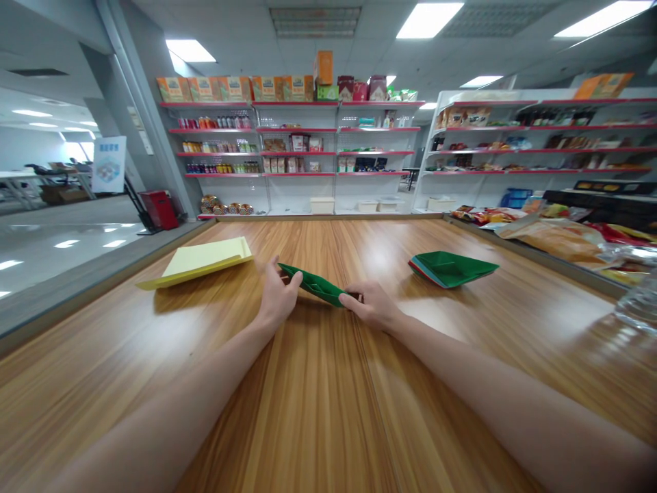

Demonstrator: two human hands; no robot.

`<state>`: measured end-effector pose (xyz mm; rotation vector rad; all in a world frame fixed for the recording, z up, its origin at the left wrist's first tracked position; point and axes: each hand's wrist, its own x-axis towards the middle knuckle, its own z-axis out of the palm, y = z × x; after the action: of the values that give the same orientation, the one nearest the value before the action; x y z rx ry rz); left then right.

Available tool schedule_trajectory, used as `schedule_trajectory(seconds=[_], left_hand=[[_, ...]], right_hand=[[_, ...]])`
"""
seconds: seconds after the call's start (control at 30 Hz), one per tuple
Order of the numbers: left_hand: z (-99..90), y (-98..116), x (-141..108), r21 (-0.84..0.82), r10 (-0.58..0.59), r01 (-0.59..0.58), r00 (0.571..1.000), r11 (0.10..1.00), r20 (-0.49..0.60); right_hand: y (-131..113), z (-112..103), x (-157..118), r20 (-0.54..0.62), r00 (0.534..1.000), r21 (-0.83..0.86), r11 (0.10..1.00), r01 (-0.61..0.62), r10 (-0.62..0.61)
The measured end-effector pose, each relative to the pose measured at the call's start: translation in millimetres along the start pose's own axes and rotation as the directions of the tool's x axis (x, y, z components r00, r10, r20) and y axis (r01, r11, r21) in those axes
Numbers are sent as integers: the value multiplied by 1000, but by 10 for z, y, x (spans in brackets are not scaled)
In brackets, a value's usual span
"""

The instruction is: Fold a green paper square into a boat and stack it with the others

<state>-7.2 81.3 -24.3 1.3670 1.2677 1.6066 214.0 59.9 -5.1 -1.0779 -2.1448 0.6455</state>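
A narrow folded green paper piece (317, 285) is held between my two hands, just above the wooden table (318, 383). My left hand (277, 294) pinches its left end, thumb on the near side. At the right end, my right hand (372, 302) grips it between thumb and fingers. To the left lies a stack of pale yellow paper (208, 260). On the right sits a nested stack of folded paper boats (452, 268), green on top with red and blue edges showing at its left side.
Packaged snacks (559, 236) lie beyond the table's right edge. A clear plastic object (639, 305) is at the far right. Stocked shelves (300, 171) stand behind the table, and a red box (160, 209) is on the floor at left.
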Motion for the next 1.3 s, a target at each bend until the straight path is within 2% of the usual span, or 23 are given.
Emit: schedule_trajectory(seconds=[0.07,0.17,0.3,0.4,0.47,0.63,0.77,0.83,0.97,1.13,1.3], left_hand=[[18,92,-39,-37,14,-13,1000,999,2],[42,228,-104,-101,15,-14,1000,995,13],[116,342,-204,-170,7,19,989,985,147],[171,383,-259,-229,-14,79,962,970,272],[181,397,-270,-270,-45,134,949,954,313],[159,384,-264,-347,-157,289,919,892,362],[206,342,-317,-290,-213,363,872,885,440],[236,323,-346,-253,-223,368,858,895,462],[238,297,-356,-196,-269,395,843,898,466],[173,306,-308,-178,-370,502,794,847,482],[138,360,-276,-226,-405,573,758,788,511]], right_hand=[[-87,25,3,39,999,-20,1000,6,-5],[-240,63,3,169,986,36,999,2,-8],[-379,119,-8,311,949,143,984,-103,54],[-382,171,-9,278,948,225,949,-220,154],[-354,205,-6,226,953,234,938,-254,202],[-267,249,9,104,961,229,935,-272,254],[-226,231,18,-26,964,207,945,-254,265],[-223,212,18,-55,959,196,945,-262,277],[-236,182,18,9,945,209,923,-322,328],[-251,153,43,154,921,304,870,-389,358],[-243,148,61,186,906,366,829,-423,380]])
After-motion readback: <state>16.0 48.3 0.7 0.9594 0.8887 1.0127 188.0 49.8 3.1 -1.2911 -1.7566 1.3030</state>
